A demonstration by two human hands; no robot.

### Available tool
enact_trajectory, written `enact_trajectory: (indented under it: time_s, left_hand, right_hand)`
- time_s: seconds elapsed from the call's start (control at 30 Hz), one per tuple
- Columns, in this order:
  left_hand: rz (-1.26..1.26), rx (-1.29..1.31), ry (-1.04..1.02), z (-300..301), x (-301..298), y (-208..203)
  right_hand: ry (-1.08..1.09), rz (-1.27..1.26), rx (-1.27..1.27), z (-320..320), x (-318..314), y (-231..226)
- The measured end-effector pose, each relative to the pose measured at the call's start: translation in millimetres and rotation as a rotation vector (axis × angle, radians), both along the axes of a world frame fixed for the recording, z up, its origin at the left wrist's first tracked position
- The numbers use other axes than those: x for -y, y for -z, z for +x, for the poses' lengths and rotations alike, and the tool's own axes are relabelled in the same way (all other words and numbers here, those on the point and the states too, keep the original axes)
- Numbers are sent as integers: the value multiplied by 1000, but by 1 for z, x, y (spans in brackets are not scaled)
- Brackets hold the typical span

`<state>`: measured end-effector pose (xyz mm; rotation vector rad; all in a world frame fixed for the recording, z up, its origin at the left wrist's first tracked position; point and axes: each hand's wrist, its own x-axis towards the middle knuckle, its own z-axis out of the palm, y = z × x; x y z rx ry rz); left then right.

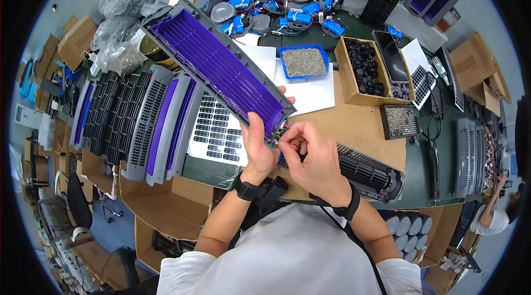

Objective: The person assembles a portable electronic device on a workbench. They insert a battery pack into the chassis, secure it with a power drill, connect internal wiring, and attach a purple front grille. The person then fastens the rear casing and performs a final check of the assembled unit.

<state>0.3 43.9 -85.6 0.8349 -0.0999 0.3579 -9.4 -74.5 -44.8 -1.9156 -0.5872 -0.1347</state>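
My left hand [258,148] grips the lower end of a long grey plastic housing with a purple ribbed inside [215,65]. The housing slants up to the far left, its hollow side facing me. At its near end, small wires and parts [281,131] show between my hands. There my right hand [315,157] is closed in a pinch, and its fingertips hide whatever they hold. Partly behind the right hand, a dark housing with a black ribbed roller [362,170] lies on a brown cardboard sheet [359,123].
Beyond my hands stand a blue tray [283,68] of small metal pieces and a cardboard box [348,85] of black parts. A black tray [385,129] and a black corded tool [433,168] lie right. Upright grey and purple housings [160,129] line the left. Another person [494,215] is far right.
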Motion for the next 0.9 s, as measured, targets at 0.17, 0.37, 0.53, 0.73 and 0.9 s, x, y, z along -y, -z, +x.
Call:
enact_trajectory:
  time_s: [0.17,0.37,0.53,0.73,0.9]
  left_hand:
    - [20,11,-7,-1,1,1]
    - [28,5,-20,-3,4,-1]
    - [142,1,-16,-2,1,4]
    - [192,-1,-51,-3,2,3]
    - [153,2,-35,-4,2,2]
  right_hand:
    - [27,5,22,1,-1,-2]
    - [-10,-50,32,3,0,-6]
    - [-15,-16,-6,2,-1,-7]
    - [9,-65,33,0,-4,-5]
    - [35,-136,149,-4,-8,-7]
